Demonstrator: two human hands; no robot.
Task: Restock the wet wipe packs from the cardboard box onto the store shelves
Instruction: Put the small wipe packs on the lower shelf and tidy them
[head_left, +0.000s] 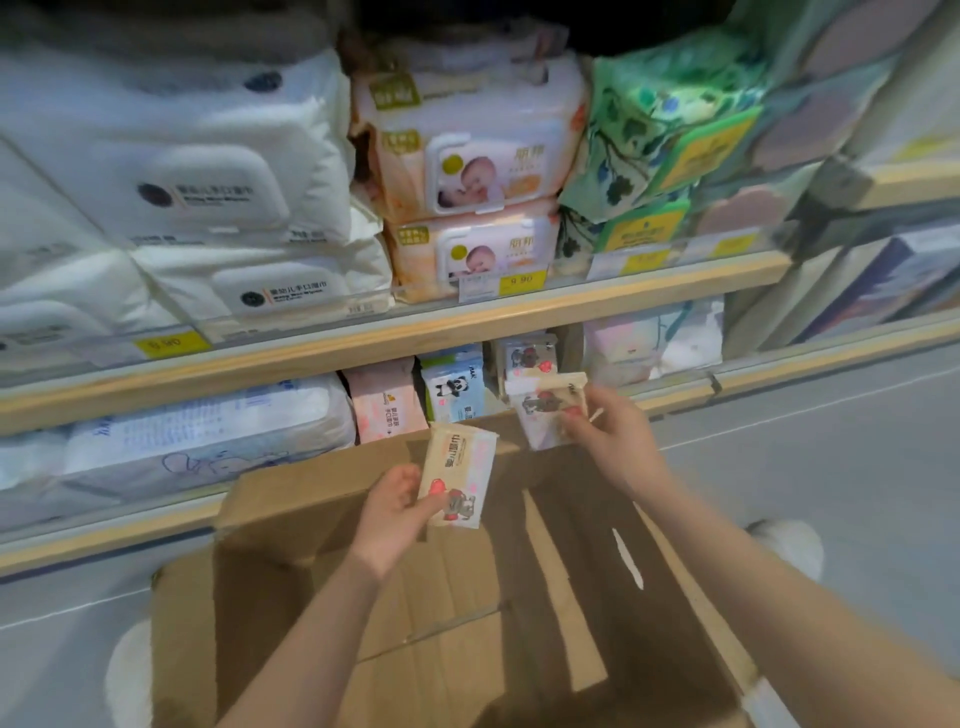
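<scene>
Wet wipe packs: two small ones are out of the box, one in each hand, both printed with a grey bear and red hearts.
Left-hand pack (457, 475): held above the open box, upright, tilted slightly to the right, its bear end lowest.
Left hand (395, 512): grasps that pack at its lower edge, thumb across the front, fingers behind.
Right-hand pack (545, 408): up at the front edge of the lower shelf, just in front of a matching bear pack (527, 356) that already stands there.
Right hand (610, 428): pinches this pack by its right side, fingertips curled on the front.
Cardboard box (291, 597): open on the floor against the shelving, flaps spread; I cannot make out any packs inside.
Lower shelf (675, 395): panda pack (454, 392) and pink pack (384, 400) stand left of the bear slot; a large white-and-blue pack (208, 426) lies further left.
Upper shelf (363, 338): big white packs (208, 192), baby-picture packs (467, 150), green leafy packs (660, 124); yellow price tags (521, 280) along the rail.
</scene>
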